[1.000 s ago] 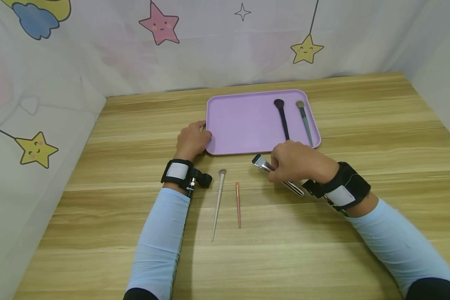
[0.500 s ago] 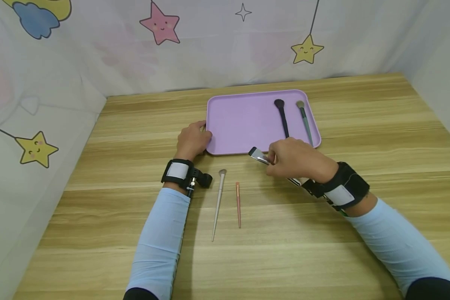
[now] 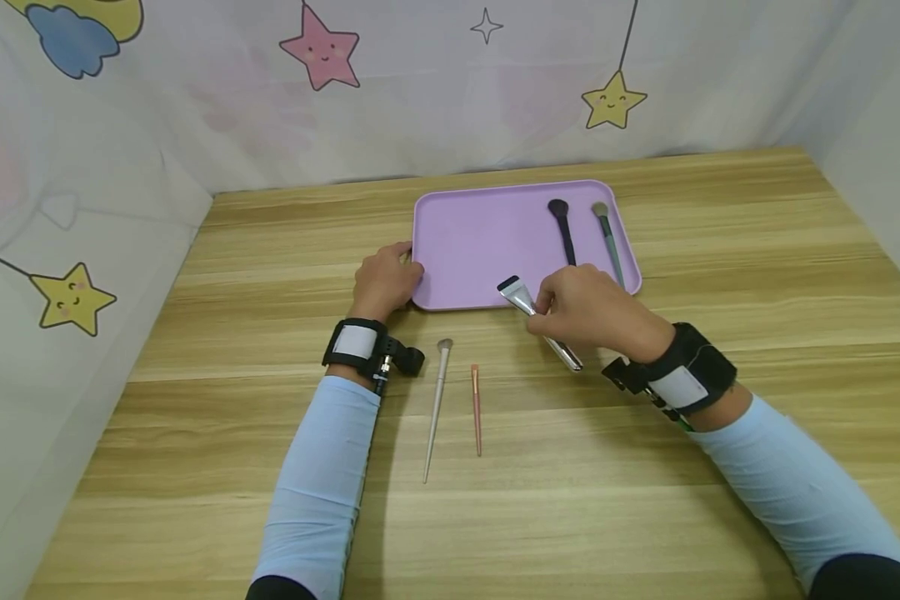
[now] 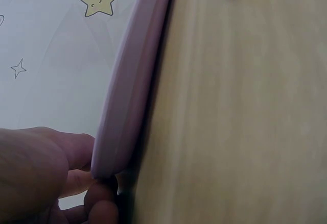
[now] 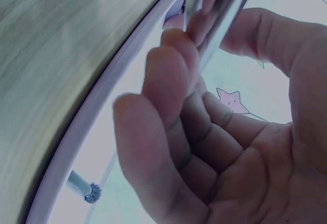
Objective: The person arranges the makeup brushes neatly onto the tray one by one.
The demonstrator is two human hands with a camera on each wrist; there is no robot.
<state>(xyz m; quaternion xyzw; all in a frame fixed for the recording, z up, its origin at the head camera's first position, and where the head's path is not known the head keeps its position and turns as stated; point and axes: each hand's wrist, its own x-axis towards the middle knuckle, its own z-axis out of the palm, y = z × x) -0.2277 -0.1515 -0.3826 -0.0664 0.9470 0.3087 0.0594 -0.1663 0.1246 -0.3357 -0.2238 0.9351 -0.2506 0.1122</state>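
Note:
My right hand point(image 3: 596, 307) pinches a silver-handled makeup brush point(image 3: 562, 353) with a flat head of white and black bristles. The brush slants over the tray's front edge, head toward the far left. In the right wrist view its shiny handle point(image 5: 230, 15) lies between thumb and fingertips. My left hand point(image 3: 385, 282) grips the near left corner of a lilac tray point(image 3: 487, 242), thumb at the rim, fingers curled against its edge in the left wrist view. On the tray's right side lie a black brush point(image 3: 562, 229), its lower end hidden by my right hand, and a green-handled brush point(image 3: 610, 240).
In front of the tray, a pale long brush point(image 3: 438, 408) and a shorter pink brush point(image 3: 477, 412) lie side by side on the wooden table point(image 3: 270, 275). A white cloth backdrop point(image 3: 420, 125) with printed stars stands behind the table.
My right hand has carried the silver brush up and slightly left, so its head now overlaps the tray's front edge. The left hand and tray have stayed in place.

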